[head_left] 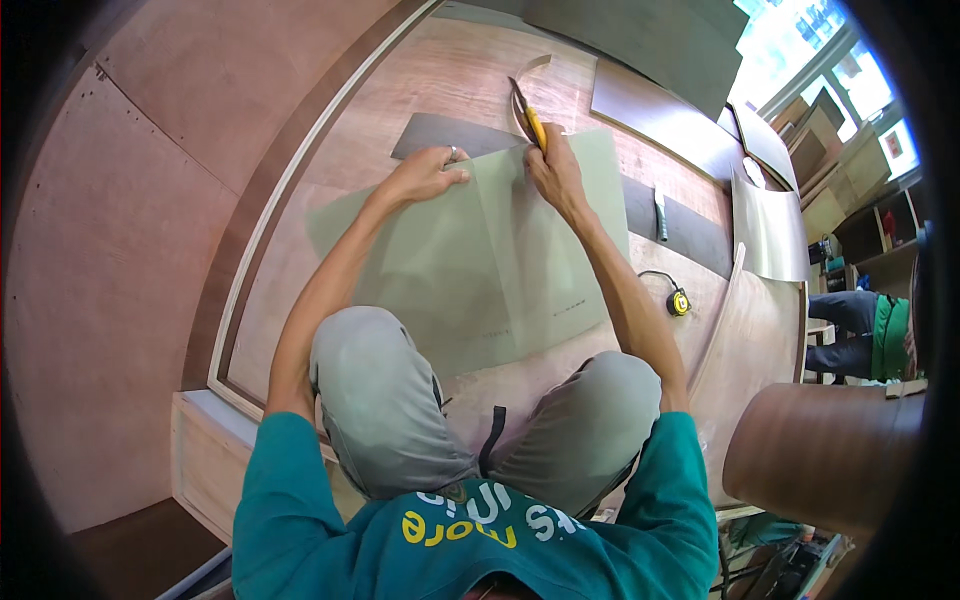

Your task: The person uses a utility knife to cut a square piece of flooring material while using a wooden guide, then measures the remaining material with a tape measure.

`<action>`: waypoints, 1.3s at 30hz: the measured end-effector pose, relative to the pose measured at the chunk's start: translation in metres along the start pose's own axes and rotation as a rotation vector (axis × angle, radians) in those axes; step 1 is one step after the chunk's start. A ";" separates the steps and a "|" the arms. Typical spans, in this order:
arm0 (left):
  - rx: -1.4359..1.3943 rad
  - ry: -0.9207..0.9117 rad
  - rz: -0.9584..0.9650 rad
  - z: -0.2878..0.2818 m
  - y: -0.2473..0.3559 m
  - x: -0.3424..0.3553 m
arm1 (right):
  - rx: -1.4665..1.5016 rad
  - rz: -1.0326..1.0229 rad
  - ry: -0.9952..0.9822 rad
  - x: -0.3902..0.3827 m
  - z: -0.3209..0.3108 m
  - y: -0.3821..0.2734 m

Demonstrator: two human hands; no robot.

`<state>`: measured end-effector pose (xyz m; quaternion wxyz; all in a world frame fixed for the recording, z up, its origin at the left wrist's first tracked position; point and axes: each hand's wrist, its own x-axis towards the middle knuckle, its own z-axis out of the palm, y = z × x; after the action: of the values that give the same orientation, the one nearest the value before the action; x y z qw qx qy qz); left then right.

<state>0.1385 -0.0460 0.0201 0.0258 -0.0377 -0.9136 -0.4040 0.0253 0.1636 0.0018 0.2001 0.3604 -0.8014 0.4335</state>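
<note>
A pale grey-green sheet (pixel 430 270) lies across the plywood surface before my bent knees. My left hand (pixel 425 172) grips its far edge, thumb on top. My right hand (pixel 555 170) holds a yellow-handled cutting tool (pixel 533 122) with dark tips, at the sheet's far edge. A thin curled strip (pixel 536 62) rises beside the tool. A dark grey strip (pixel 680 240) lies partly under the sheet, with a pale-handled tool (pixel 660 210) on it. A yellow and black tape measure (pixel 679 302) sits to the right.
Boards (pixel 660 120) lie at the back, a raised frame edge (pixel 265 215) runs along the left. A silver sheet (pixel 765 230) stands right, above a curved brown panel (pixel 800 455). A person in a green top (pixel 888 335) is at the far right, near shelving and a window.
</note>
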 end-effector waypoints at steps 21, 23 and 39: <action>0.149 0.094 -0.089 0.022 -0.062 0.028 | 0.260 0.396 -0.407 -0.095 0.053 -0.021; 0.152 0.100 -0.084 0.022 -0.063 0.028 | 0.247 0.408 -0.419 -0.094 0.053 -0.025; 0.148 0.078 -0.165 0.019 -0.054 0.025 | 0.171 0.417 -0.439 -0.088 0.043 -0.041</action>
<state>0.1082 -0.0668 -0.0303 0.0304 0.0555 -0.9393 -0.3372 0.1133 0.1478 -0.0550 -0.1021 0.2886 -0.8427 0.4429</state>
